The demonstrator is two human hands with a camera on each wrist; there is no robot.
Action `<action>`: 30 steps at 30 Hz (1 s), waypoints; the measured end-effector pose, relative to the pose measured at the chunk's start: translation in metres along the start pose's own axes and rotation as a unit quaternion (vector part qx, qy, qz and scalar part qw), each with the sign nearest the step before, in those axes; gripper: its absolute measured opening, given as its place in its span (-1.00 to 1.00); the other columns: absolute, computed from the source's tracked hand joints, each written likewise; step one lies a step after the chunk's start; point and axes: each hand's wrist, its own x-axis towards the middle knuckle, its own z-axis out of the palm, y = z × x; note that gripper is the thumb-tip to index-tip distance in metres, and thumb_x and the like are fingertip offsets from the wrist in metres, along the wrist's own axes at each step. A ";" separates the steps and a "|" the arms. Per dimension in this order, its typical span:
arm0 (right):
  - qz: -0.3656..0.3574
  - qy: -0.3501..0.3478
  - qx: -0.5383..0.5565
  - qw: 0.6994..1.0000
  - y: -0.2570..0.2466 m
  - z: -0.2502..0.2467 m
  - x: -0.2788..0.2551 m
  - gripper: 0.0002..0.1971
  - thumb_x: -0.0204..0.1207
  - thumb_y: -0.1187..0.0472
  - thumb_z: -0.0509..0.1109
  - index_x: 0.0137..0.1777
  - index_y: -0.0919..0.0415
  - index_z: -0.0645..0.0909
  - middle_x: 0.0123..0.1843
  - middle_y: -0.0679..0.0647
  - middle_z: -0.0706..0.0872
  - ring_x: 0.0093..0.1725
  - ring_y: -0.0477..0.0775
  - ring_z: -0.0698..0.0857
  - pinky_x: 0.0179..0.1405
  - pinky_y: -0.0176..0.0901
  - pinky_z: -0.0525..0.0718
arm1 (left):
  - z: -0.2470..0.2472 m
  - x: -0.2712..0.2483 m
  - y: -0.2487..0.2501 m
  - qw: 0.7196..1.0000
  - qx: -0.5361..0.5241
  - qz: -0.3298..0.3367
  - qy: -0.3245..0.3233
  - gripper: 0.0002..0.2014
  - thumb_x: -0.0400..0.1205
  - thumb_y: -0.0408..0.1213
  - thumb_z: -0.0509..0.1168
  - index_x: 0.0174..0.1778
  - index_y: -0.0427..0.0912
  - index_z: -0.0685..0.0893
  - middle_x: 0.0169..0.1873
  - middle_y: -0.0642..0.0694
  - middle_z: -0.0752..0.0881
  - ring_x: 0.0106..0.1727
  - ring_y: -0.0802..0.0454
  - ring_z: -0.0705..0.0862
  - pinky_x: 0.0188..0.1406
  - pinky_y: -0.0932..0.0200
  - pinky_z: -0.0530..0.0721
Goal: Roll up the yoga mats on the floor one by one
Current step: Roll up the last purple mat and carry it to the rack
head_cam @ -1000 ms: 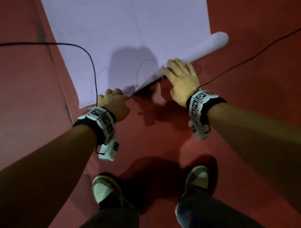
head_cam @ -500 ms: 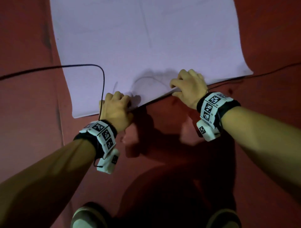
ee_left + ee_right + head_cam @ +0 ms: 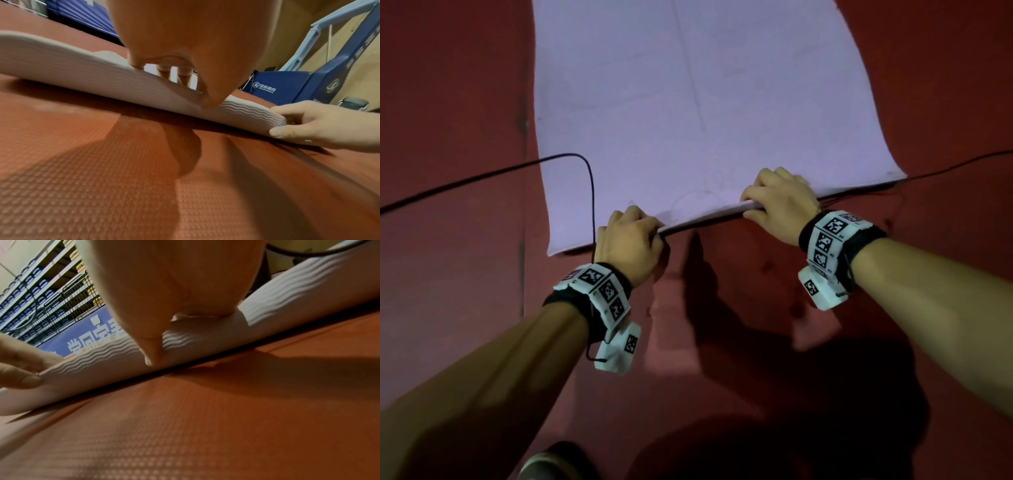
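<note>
A pale lilac yoga mat (image 3: 688, 102) lies spread flat on the red floor, stretching away from me. Its near edge is lifted slightly off the floor. My left hand (image 3: 631, 236) grips that edge near the left corner, fingers curled over the top and thumb below. My right hand (image 3: 774, 202) grips the same edge further right in the same way. In the left wrist view the ribbed underside of the mat (image 3: 102, 78) shows, pinched by the left hand (image 3: 185, 78), with the right hand (image 3: 308, 123) beyond. The right wrist view shows the mat (image 3: 205, 340) under the thumb of the right hand (image 3: 152, 353).
A red textured floor (image 3: 722, 342) surrounds the mat. A thin black cable (image 3: 482, 178) crosses the floor and the mat's left corner; another cable (image 3: 945, 168) runs off at the right. A shoe (image 3: 541, 466) shows at the bottom edge. Blue padded barriers (image 3: 287, 84) stand far off.
The rolled-over right corner seen a second ago now lies flat. Both hands have moved onto the near edge and taken hold of it, lifting it a little.
</note>
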 end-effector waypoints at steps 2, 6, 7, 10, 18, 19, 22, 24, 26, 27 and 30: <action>-0.012 0.006 0.006 1.000 0.002 -0.003 -0.005 -0.75 0.57 0.06 0.43 0.19 0.11 0.70 0.13 0.12 0.66 0.20 0.28 0.57 0.15 0.15 0.49 | -0.001 -0.001 0.000 1.000 0.008 0.005 0.009 -0.72 0.66 -0.19 0.26 0.22 0.01 0.77 0.12 -0.10 0.66 0.20 -0.27 0.55 0.09 -0.17 0.51; -0.035 0.075 -0.009 0.996 0.011 -0.008 -0.015 -0.82 0.57 0.17 0.40 0.11 0.18 0.67 -0.01 0.14 0.73 0.06 0.32 0.65 0.11 0.20 0.50 | -0.002 0.002 0.003 0.999 0.017 0.006 0.032 -0.75 0.71 -0.25 0.21 0.16 -0.10 0.77 0.07 -0.15 0.67 0.14 -0.32 0.57 0.02 -0.16 0.52; -0.026 0.093 -0.018 0.995 0.013 -0.008 -0.017 -0.84 0.57 0.15 0.40 0.08 0.17 0.68 -0.04 0.13 0.73 0.03 0.31 0.65 0.10 0.20 0.48 | -0.001 0.003 0.003 0.999 0.016 0.004 0.035 -0.76 0.71 -0.27 0.21 0.15 -0.13 0.77 0.06 -0.18 0.68 0.13 -0.33 0.58 0.01 -0.18 0.54; -0.010 0.118 -0.018 0.993 0.017 -0.007 -0.024 -0.87 0.60 0.14 0.35 0.02 0.14 0.69 -0.08 0.12 0.70 -0.03 0.30 0.64 0.06 0.19 0.45 | -0.001 0.003 0.005 0.999 0.011 0.001 0.040 -0.78 0.70 -0.31 0.23 0.11 -0.20 0.77 0.02 -0.23 0.67 0.10 -0.36 0.59 0.02 -0.24 0.60; 0.012 0.021 0.030 0.999 0.026 -0.019 -0.032 -0.81 0.70 0.17 0.26 0.25 0.09 0.60 0.11 0.04 0.70 0.20 0.21 0.59 0.21 0.11 0.35 | -0.005 -0.001 0.008 0.999 -0.023 0.025 -0.013 -0.79 0.68 -0.44 0.21 0.09 -0.25 0.75 0.01 -0.26 0.72 0.11 -0.31 0.63 0.02 -0.07 0.55; 0.014 0.009 0.047 0.999 0.028 -0.021 -0.033 -0.80 0.69 0.16 0.27 0.28 0.08 0.57 0.12 0.04 0.71 0.21 0.19 0.60 0.25 0.10 0.35 | -0.005 -0.002 0.008 0.999 -0.037 0.017 -0.030 -0.79 0.69 -0.43 0.21 0.10 -0.24 0.75 0.03 -0.25 0.73 0.12 -0.29 0.63 0.03 -0.03 0.54; 0.021 -0.017 0.083 0.996 0.032 -0.022 -0.040 -0.80 0.68 0.17 0.30 0.27 0.09 0.51 0.03 0.06 0.71 0.06 0.20 0.61 0.21 0.04 0.37 | -0.002 -0.007 0.007 0.993 -0.094 -0.015 -0.065 -0.83 0.70 -0.38 0.23 0.14 -0.16 0.68 0.04 -0.21 0.76 0.11 -0.26 0.66 0.02 0.02 0.56; 0.029 -0.023 0.098 0.994 0.035 -0.018 -0.042 -0.83 0.68 0.18 0.31 0.23 0.12 0.52 0.00 0.05 0.68 -0.01 0.18 0.59 0.14 0.01 0.40 | 0.003 -0.008 0.006 0.988 -0.135 -0.038 -0.062 -0.86 0.70 -0.37 0.24 0.09 -0.04 0.56 -0.01 -0.15 0.75 0.05 -0.25 0.67 0.03 -0.02 0.59; 0.019 0.000 0.102 0.995 0.036 -0.013 -0.042 -0.86 0.66 0.19 0.36 0.17 0.13 0.59 0.01 0.10 0.69 0.02 0.23 0.63 0.16 0.10 0.50 | 0.010 -0.009 0.005 0.988 -0.145 -0.037 -0.034 -0.82 0.68 -0.36 0.26 0.03 0.05 0.51 -0.05 -0.12 0.77 0.00 -0.26 0.69 0.05 -0.09 0.64; 0.012 0.021 0.101 0.995 0.037 -0.011 -0.043 -0.87 0.62 0.20 0.41 0.13 0.15 0.64 0.00 0.13 0.68 0.04 0.27 0.64 0.16 0.16 0.53 | 0.014 -0.008 0.005 0.990 -0.137 -0.030 -0.010 -0.84 0.67 -0.36 0.27 0.03 0.03 0.54 -0.05 -0.13 0.78 0.00 -0.28 0.69 0.06 -0.13 0.64; -0.016 0.106 0.042 0.993 0.036 -0.008 -0.046 -0.90 0.48 0.19 0.55 -0.03 0.15 0.79 0.01 0.15 0.65 0.07 0.31 0.58 0.11 0.17 0.47 | 0.024 -0.011 0.009 0.994 -0.064 -0.015 0.087 -0.85 0.64 -0.33 0.32 0.05 -0.07 0.74 -0.01 -0.13 0.74 0.10 -0.29 0.63 0.15 -0.15 0.49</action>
